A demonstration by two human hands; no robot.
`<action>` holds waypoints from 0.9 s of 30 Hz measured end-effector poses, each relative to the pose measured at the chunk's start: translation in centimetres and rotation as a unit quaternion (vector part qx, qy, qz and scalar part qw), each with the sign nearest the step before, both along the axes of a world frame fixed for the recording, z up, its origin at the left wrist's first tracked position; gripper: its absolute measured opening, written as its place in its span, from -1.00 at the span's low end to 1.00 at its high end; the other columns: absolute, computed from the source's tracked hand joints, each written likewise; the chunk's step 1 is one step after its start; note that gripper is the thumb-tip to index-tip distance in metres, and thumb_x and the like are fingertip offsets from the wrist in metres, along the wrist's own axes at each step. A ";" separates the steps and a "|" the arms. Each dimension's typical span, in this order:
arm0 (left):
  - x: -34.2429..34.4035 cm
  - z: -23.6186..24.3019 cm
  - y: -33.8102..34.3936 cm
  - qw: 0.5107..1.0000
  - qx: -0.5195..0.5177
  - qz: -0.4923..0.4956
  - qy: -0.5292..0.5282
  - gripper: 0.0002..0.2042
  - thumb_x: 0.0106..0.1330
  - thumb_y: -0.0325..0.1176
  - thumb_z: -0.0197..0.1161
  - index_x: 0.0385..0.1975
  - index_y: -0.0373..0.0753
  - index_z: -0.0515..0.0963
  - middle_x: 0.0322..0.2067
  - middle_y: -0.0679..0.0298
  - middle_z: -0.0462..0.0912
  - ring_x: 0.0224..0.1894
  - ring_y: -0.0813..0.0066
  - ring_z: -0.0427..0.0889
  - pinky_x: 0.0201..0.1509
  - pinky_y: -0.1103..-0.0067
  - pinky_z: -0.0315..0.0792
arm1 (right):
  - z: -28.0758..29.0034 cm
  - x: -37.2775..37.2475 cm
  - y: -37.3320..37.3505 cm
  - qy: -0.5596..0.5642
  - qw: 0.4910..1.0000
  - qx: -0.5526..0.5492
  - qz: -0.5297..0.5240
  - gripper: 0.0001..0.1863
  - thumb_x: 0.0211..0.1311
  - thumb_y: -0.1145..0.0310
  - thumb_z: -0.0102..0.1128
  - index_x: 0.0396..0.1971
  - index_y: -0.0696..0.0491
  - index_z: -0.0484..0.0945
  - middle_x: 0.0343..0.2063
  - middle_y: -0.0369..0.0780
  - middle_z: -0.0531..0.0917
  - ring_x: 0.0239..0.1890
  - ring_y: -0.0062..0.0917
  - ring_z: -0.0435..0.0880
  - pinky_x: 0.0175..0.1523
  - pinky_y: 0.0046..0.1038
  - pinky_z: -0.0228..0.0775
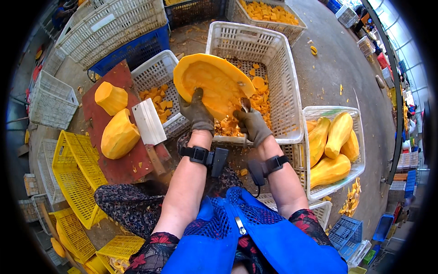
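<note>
A hollowed half of an orange pumpkin (205,82) is tilted above a white crate (284,91) that holds pumpkin scraps, its cut face toward me. My left hand (199,109), in a dark glove, is closed on its near rim with the thumb inside the hollow. At the right end of the pumpkin, my gloved right hand (253,123) is closed round a small metal tool (246,104); the fingers mostly hide it, and its exact kind is unclear. A cleaver (149,122) with a wooden handle lies on the red board (107,141) beside two peeled pumpkin pieces (120,134).
Left of the scrap crate, another white crate (153,68) holds orange chunks. Peeled whole pumpkins (331,170) fill a crate on the right. Yellow crates (75,178) stand at the left, stacked white and blue crates (132,50) behind the board. Peelings (351,198) litter the floor.
</note>
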State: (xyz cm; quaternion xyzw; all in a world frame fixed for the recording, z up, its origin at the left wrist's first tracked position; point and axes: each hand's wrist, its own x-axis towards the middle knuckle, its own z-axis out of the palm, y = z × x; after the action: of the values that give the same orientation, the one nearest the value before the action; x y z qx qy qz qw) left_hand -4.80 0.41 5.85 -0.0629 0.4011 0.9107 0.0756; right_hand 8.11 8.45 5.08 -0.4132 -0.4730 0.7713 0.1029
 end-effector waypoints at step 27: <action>0.9 -1.6 -0.1 0.996 -0.080 0.017 0.019 -0.55 0.07 -0.76 0.16 0.01 -0.33 0.42 -0.10 0.24 0.54 -0.13 0.41 0.54 -0.04 0.54 0.47 | -2.6 -0.4 -2.3 -0.031 0.917 0.398 -0.008 -0.57 0.18 0.09 0.13 -0.14 0.16 0.51 -0.37 -0.02 0.64 -0.29 -0.27 0.64 -0.18 -0.36 0.42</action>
State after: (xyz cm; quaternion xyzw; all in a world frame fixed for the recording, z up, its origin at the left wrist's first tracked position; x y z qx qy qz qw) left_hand -3.91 0.30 4.25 -0.0583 0.4730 0.8778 0.0477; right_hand 7.76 6.18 2.49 -0.3655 -0.7409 0.5048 0.2503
